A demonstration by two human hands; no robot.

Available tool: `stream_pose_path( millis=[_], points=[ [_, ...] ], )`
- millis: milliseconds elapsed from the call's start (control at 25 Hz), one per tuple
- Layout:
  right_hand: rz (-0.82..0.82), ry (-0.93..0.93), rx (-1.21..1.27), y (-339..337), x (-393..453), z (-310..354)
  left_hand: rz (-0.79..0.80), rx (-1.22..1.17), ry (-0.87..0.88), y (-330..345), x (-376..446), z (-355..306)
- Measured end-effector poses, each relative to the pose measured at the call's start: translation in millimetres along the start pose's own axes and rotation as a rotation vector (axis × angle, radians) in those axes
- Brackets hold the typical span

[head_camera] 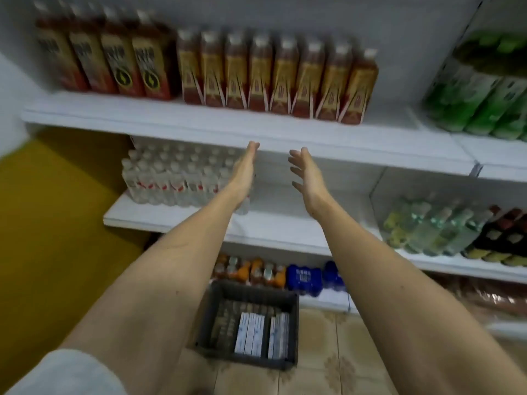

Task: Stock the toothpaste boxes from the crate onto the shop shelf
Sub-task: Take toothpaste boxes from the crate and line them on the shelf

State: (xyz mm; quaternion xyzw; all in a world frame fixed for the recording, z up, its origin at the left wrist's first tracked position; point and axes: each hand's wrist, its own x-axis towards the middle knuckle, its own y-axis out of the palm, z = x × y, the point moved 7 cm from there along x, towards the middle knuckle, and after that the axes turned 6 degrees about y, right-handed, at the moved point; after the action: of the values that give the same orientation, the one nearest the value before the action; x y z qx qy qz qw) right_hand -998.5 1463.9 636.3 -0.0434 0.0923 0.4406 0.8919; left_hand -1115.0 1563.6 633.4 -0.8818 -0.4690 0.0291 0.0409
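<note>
A dark plastic crate (205, 326) stands on the tiled floor below me, with several white and blue toothpaste boxes (261, 334) lying in its right half. Both my arms reach out over it toward the white shop shelf (285, 220). My left hand (243, 172) has straight fingers and holds nothing, in front of the bare middle stretch of that shelf. My right hand (309, 178) is beside it, palm facing left, fingers spread and empty.
A pack of clear water bottles (176, 178) fills the shelf left of my hands. Bottled drinks (445, 229) stand to the right. Red and gold cartons (256, 72) line the shelf above. Orange and blue drink packs (285, 275) sit on the bottom shelf behind the crate.
</note>
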Motion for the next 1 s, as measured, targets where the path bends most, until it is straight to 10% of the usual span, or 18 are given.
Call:
stream_pose_path(
  millis=[640, 1000],
  points=[
    [-0.112, 0.859, 0.048, 5, 37, -514, 0.083, 0.022, -0.745, 23, -50, 526],
    [-0.031, 1.149, -0.378, -31, 48, -791, 0.114, 0.011, -1.061, 95, -100, 791]
  ],
)
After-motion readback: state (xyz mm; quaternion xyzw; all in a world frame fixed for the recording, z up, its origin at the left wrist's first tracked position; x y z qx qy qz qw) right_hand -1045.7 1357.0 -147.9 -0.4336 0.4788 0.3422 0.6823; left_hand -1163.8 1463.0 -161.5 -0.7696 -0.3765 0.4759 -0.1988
